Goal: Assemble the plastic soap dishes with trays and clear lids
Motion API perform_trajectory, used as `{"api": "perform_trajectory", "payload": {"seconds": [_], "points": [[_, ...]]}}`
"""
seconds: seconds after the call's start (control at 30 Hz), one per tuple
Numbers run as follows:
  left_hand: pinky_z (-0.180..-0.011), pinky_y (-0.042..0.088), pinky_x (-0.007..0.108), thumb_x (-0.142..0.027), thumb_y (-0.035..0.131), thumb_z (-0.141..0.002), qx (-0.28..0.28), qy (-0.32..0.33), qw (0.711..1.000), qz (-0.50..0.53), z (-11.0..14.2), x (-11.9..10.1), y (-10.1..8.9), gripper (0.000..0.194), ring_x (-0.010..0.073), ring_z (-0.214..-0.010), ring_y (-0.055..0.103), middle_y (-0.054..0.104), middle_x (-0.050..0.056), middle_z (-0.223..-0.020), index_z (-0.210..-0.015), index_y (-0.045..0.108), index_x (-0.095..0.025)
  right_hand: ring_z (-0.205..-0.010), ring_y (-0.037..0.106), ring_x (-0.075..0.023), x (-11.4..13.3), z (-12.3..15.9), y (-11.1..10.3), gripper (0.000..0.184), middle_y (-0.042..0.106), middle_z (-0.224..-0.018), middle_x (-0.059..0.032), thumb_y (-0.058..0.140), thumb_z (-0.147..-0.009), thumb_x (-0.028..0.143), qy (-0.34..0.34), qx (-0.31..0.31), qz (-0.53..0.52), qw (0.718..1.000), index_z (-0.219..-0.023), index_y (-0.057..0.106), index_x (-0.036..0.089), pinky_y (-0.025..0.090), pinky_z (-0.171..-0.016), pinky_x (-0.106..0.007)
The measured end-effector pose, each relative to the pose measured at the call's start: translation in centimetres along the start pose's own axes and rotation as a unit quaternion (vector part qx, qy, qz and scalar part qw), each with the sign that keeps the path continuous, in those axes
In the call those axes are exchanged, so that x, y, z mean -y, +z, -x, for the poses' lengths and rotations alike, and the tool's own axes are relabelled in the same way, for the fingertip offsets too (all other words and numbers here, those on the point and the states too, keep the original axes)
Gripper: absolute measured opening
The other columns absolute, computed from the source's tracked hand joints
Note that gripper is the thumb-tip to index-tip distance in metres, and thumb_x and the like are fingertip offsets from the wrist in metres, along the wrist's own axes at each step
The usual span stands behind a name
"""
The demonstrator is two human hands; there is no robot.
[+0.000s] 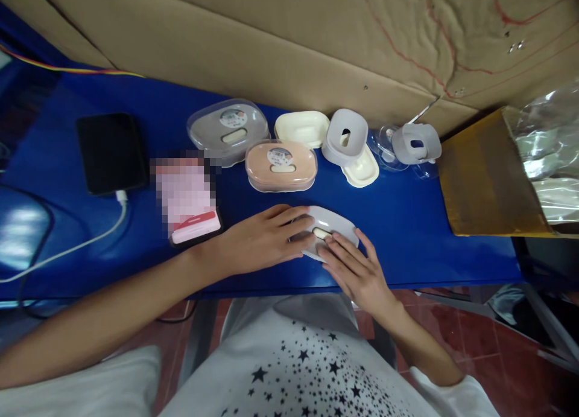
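A light grey oval plastic box (342,221) with a cream oval piece in its top lies near the table's front edge. My left hand (266,239) holds its left side, the fingers reaching over the rim onto the top. From the right, my right hand (357,269) grips the same box, with fingertips on the top beside the cream piece and one finger along the right rim. Both palms face down, and parts of the box are hidden under the fingers. Just beyond stands a peach oval box (257,174) with a clear cover and a round label.
Behind are a covered grey box (205,133), a cream tray (289,127), a grey shell (335,140) on another cream tray (367,171), and a grey ring-shaped part (432,140) by clear pieces. Left lie a phone (218,224) and a cabled black device (111,154). A cardboard carton (474,175) stands right.
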State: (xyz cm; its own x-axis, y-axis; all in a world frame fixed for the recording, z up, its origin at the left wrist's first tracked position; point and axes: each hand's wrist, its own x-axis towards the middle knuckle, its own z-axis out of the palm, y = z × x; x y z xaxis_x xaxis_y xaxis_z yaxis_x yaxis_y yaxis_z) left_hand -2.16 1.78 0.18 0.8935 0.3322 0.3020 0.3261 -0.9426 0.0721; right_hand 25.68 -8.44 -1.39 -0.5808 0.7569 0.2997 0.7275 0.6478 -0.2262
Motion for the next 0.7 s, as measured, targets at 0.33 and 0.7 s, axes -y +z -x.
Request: {"api": "perform_trajectory", "payload": {"seconds": [0.33,0.7], "points": [[-0.101,0.052,0.04,-0.04,0.082,-0.1,0.004,0.013,1.0,-0.017,0.0,-0.2,0.2,0.029,0.0266,-0.122,0.068,0.076,0.008,-0.125,-0.122,0.071,-0.023,-0.147,0.063,-0.0307,-12.3,-4.4,-4.6,0.042,0.07,-0.154,-0.013,0.049,-0.114,0.027,0.074,-0.042,0.084,0.993,-0.152,0.065,0.021,0.048,-0.122,-0.055],[-0.1,0.05,0.04,-0.041,0.08,-0.101,-0.012,0.011,1.0,0.002,0.0,-0.3,0.0,0.032,0.0273,-0.118,0.068,0.074,0.008,-0.121,-0.122,0.07,-0.02,-0.101,0.072,-0.0314,-17.1,-5.6,-2.8,0.033,0.081,-0.104,-0.0117,0.056,-0.11,0.043,0.195,-0.051,0.134,0.97,-0.112,0.079,0.02,0.046,-0.106,-0.055]]}}
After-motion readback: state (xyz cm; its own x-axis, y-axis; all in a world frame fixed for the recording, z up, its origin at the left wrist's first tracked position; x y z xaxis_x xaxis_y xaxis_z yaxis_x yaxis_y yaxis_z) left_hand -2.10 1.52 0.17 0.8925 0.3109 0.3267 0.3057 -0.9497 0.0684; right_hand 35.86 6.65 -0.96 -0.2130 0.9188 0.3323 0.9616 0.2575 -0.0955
